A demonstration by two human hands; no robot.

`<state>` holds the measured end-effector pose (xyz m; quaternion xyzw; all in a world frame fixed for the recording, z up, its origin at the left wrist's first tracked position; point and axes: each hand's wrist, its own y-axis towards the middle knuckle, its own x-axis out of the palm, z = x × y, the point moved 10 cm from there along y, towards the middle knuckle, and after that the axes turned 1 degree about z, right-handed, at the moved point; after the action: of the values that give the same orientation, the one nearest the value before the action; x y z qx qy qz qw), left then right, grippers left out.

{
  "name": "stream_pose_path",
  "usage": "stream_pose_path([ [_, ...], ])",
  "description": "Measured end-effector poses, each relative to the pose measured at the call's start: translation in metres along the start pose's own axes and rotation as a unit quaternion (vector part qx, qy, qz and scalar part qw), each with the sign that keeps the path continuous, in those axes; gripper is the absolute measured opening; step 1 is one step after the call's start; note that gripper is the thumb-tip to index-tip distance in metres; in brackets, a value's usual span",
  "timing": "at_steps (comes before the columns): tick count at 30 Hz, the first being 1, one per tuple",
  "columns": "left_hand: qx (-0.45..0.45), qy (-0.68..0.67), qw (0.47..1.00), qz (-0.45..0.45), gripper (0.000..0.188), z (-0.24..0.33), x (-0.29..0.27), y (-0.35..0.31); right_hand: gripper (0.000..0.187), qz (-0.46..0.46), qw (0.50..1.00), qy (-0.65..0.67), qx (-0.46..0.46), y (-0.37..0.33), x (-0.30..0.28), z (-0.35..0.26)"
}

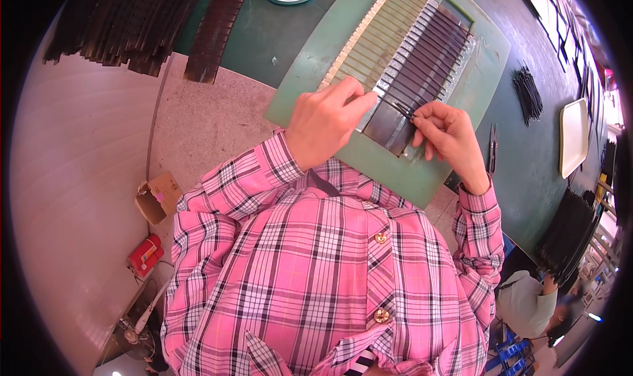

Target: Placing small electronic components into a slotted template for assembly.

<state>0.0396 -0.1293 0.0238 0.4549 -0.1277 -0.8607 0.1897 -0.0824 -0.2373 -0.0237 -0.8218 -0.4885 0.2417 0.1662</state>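
So, probably laying strips: right hand (450,133) pinches black strips (403,110), left hand (326,121) pinched narrow, contents unclear; next needs careful aligning.

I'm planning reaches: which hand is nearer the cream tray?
Right. The right hand is left of the cream tray; the left hand is farther left. Neither touches it.

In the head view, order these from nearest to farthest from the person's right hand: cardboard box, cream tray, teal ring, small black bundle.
1. Small black bundle: upper right.
2. Cream tray: right, beyond the bundle.
3. Teal ring: upper left.
4. Cardboard box: lower left.
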Motion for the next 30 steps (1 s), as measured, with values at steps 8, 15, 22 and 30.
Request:
stream_pose_path([
  [8,0.055,0.104,0.992,-0.035,0.036,0.017,0.009,0.000,0.013,0.015,1.000,-0.004,0.015,-0.017,-0.015,0.000],
  [15,0.029,0.050,0.998,-0.036,0.032,0.007,0.006,0.001,0.010,0.001,1.000,0.005,0.029,-0.046,-0.009,-0.024],
  [22,-0.075,-0.058,0.995,0.017,0.018,-0.005,-0.013,-0.001,0.012,-0.043,0.999,-0.009,0.016,-0.002,0.026,-0.017],
  [30,-0.071,-0.052,0.996,0.008,0.017,-0.004,-0.009,-0.005,0.013,-0.035,0.998,-0.029,0.032,0.007,0.024,-0.012],
])
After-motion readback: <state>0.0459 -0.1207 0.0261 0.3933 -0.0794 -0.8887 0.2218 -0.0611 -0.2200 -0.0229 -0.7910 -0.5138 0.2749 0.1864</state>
